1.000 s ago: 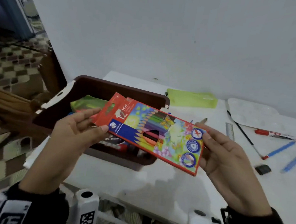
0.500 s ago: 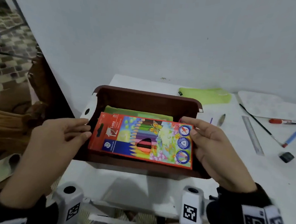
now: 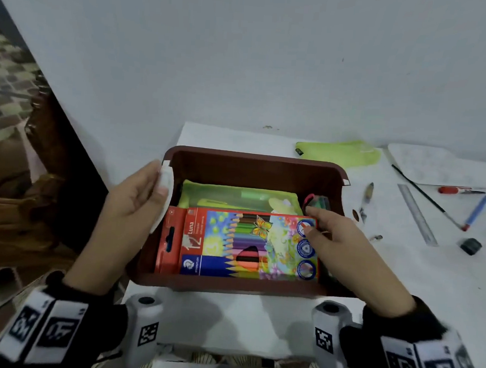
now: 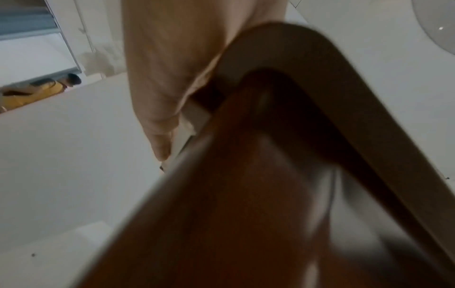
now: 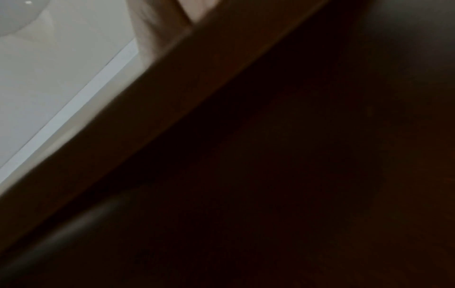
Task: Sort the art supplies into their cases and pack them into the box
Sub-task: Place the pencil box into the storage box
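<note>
A brown box [image 3: 255, 159] stands at the table's left end. Inside it, a red coloured-pencil pack [image 3: 240, 244] lies flat along the near wall, with a green pouch [image 3: 235, 197] behind it. My right hand [image 3: 309, 221] holds the pack's right end, thumb on top and index finger at its far corner. My left hand [image 3: 157, 178] lies with straight fingers against the box's white left handle [image 3: 165, 207], thumb on it. The left wrist view shows a straight finger [image 4: 160, 136] beside the box rim [image 4: 307, 58]. The right wrist view is mostly dark box wall [image 5: 270, 155].
On the table right of the box lie a second green pouch [image 3: 339, 153], a white palette [image 3: 427, 165], a ruler [image 3: 416, 213], a red marker [image 3: 463, 190], blue pens [image 3: 477, 211], a thin brush [image 3: 425, 193] and a black eraser [image 3: 471, 245]. The table's edge runs just left of the box.
The pencil pack went from the air in front of the box down into it. My left hand let go of its left end and moved to the box handle.
</note>
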